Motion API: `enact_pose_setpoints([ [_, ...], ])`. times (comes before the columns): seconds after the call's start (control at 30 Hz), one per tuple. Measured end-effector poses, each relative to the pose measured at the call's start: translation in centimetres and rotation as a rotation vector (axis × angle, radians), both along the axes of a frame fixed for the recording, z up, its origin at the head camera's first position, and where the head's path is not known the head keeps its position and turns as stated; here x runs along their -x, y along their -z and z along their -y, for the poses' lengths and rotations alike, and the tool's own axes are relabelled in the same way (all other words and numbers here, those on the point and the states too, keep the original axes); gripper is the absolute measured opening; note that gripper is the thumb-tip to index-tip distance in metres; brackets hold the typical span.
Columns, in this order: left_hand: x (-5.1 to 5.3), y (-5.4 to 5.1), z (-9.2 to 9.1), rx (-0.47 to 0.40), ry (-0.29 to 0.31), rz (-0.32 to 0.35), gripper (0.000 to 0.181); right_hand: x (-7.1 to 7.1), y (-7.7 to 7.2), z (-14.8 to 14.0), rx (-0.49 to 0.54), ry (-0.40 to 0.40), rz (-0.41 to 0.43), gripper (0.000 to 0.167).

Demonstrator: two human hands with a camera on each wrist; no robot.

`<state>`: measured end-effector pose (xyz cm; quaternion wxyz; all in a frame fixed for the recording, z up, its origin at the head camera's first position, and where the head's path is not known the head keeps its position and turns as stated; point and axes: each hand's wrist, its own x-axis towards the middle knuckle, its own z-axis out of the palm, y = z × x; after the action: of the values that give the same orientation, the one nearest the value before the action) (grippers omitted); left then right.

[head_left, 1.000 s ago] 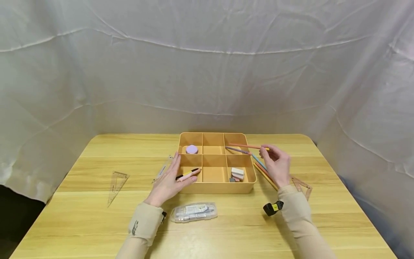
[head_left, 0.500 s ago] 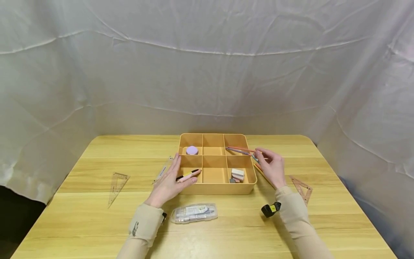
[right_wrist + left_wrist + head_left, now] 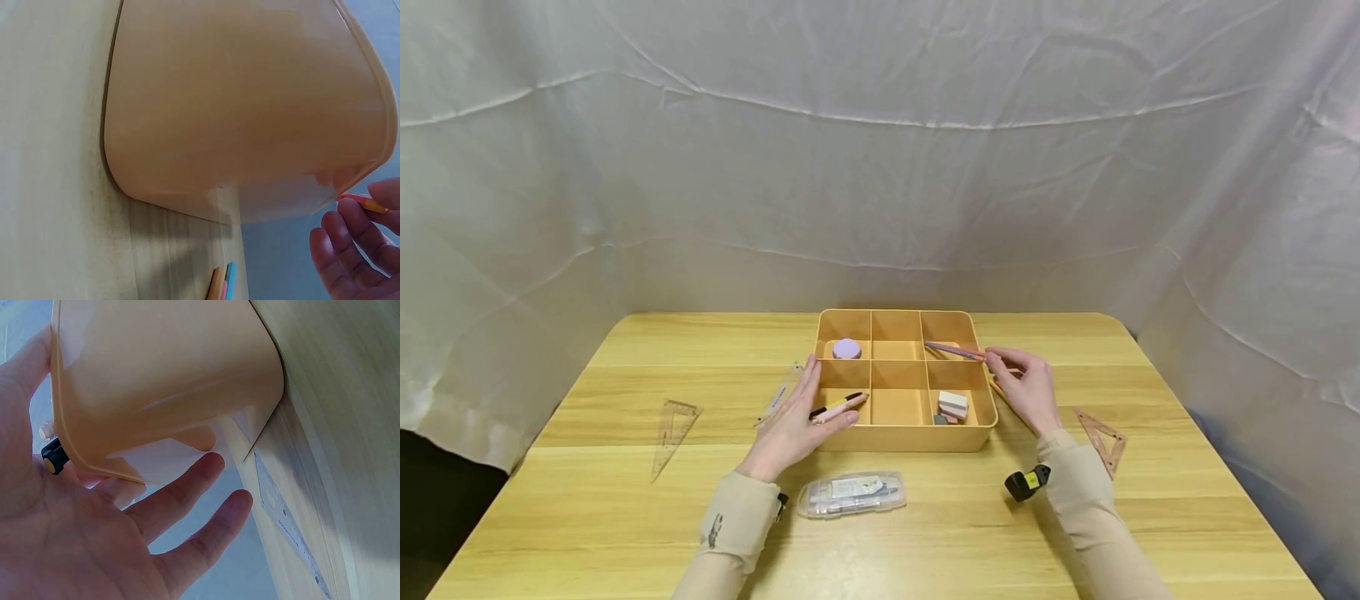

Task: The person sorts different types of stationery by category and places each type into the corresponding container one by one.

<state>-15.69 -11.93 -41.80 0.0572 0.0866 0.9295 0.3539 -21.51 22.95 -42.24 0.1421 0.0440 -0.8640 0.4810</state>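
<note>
A tan six-compartment box [image 3: 898,437] stands on the table. My left hand [image 3: 786,429] rests against its left side with fingers fairly straight, thumb over the front-left compartment. My right hand [image 3: 1026,385], at the box's right rim, pinches a red pencil with a yellow end [image 3: 370,203] between thumb and index finger. A purple pencil [image 3: 951,348] slants across the back-right compartment, its right end close to those fingertips. Pens [image 3: 838,406] lie front left, erasers [image 3: 953,404] front right, and a round lilac item [image 3: 847,348] back left.
A clear pen case [image 3: 853,495] lies before the box. Set squares lie at left [image 3: 673,433] and right [image 3: 1102,440]. A clear ruler-like piece [image 3: 778,398] is beside the left hand. More coloured pencils [image 3: 220,284] lie right of the box.
My right hand has moved left and slightly down with the red pencil, bringing it in line with the purple one at the rim. My left hand stays in place.
</note>
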Motion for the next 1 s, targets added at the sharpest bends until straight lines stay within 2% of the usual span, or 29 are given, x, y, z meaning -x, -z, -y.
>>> enact_pose_setpoints([
  [0.17,0.0,0.0,0.0,0.005,-0.009,0.002,0.105,0.2,0.1,0.0,-0.034,-0.01,0.019,0.031],
  [0.37,0.0,0.1,-0.1,0.003,-0.01,0.004,0.105,0.1,0.3,-0.1,-0.008,-0.042,0.039,0.033],
  [0.67,0.0,0.1,-0.1,-0.005,-0.004,0.01,0.105,-1.8,0.4,-1.1,0.069,-0.013,0.024,0.036],
  [0.87,0.0,0.1,0.0,-0.011,-0.006,0.012,0.107,-3.0,0.8,-3.3,-0.056,0.019,0.025,0.037],
  [1.0,0.0,0.0,0.1,-0.004,-0.007,0.014,0.106,-3.4,1.2,-4.9,-0.159,0.007,0.053,0.036],
])
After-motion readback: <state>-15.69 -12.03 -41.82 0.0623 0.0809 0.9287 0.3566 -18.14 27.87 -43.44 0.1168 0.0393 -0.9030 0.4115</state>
